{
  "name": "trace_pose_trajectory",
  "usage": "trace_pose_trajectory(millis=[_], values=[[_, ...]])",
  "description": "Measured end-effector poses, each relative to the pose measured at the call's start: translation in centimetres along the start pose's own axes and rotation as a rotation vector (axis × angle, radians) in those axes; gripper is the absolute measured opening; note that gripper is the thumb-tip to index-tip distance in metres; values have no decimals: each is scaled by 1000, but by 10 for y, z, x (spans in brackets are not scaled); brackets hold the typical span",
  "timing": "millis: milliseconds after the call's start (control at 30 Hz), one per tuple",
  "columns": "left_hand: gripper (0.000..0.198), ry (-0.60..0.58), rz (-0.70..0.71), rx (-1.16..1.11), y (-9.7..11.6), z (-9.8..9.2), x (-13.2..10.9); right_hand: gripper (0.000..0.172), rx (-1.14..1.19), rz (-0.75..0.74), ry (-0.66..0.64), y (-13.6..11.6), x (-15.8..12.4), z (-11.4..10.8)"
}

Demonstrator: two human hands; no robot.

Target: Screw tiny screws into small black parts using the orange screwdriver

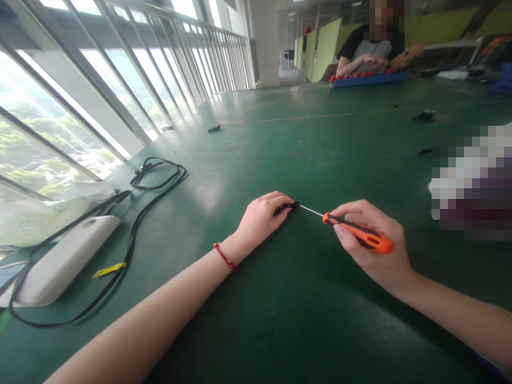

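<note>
Pinched between the thumb and fingers of my left hand (266, 216) is a small black part (295, 205), low over the green table or resting on it. My fingers cover most of the part, so its kind does not show. A screwdriver (362, 234) with an orange and black handle is gripped in my right hand (378, 240). Its thin metal shaft points left, and the tip meets the black part's right end. A red bracelet (226, 257) circles my left wrist.
On the green table (240, 160), a black cable (134, 234) loops around a white power strip (68, 256) at left. Small black pieces (424, 116) lie farther back. Across the table a person (372, 50) sits behind a blue tray (370, 80) with red items. Railings line the left.
</note>
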State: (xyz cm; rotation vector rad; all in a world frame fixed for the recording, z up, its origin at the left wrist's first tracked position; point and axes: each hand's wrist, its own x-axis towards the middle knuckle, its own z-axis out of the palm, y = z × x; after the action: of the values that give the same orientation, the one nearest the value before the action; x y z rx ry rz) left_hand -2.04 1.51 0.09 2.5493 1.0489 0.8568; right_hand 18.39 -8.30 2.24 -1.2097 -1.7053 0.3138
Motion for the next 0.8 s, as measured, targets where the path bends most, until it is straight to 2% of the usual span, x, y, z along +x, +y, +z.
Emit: trace_pose_trajectory(millis=[67, 200, 300, 400, 467, 533, 667, 733, 800], values=[[20, -1, 1, 2, 0, 0, 0, 10, -23, -22, 27, 0, -1, 0], [20, 3, 6, -7, 0, 0, 0, 33, 38, -68, 144, 6, -2, 3], [20, 4, 6, -11, 0, 0, 0, 42, 69, -43, 116, 6, -2, 2], [20, 1, 2, -8, 0, 0, 0, 23, 45, 6, -9, 1, -2, 0], [20, 0, -1, -6, 0, 0, 0, 9, 33, 28, -23, -1, -3, 0], [20, 0, -2, -5, 0, 0, 0, 12, 35, 10, 34, -1, -3, 1], [20, -3, 4, -7, 0, 0, 0, 33, 62, -38, 168, 5, -2, 2], [20, -4, 3, -9, 1, 0, 0, 34, 72, -16, 110, 6, -2, 2], [19, -4, 0, -10, 1, 0, 0, 22, 51, 7, 16, 4, -2, 1]])
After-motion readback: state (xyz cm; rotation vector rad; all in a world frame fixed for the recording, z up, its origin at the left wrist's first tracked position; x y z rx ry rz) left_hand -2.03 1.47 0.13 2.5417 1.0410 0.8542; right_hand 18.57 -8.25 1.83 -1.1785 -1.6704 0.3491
